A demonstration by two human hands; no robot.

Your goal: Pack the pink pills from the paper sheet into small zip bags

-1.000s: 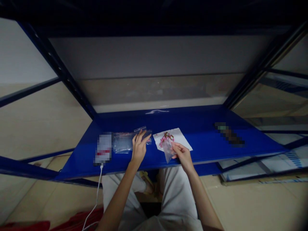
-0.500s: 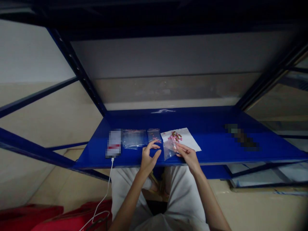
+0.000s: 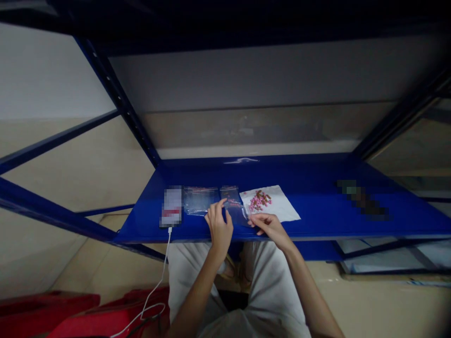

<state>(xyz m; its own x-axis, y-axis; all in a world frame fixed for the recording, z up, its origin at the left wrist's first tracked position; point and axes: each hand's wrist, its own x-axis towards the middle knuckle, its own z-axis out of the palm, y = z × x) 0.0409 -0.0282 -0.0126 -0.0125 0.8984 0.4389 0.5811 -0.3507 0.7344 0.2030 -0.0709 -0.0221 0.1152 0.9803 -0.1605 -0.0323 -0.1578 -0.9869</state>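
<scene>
"What's the left hand (image 3: 219, 230) on?"

"A small clear zip bag (image 3: 234, 210). The fingers curl over it with their tips on the plastic, but I can't tell whether that grip is closed."

"And the right hand (image 3: 269, 226)?"

"Its thumb and forefinger are pressed together, pinching the bag's lower corner."

"Where's the bag?"

"Over a blue steel shelf (image 3: 317, 230), between a larger flat clear bag (image 3: 200, 200) and a white paper sheet (image 3: 283, 210) with pink and brown beads (image 3: 260, 201) on it."

"What else is on the shelf?"

"There's a pixelated phone (image 3: 171, 206) left of the larger bag, its white cable (image 3: 165, 263) hanging past the front edge. A pixelated object (image 3: 362, 199) lies far right, well apart from the hands."
</scene>
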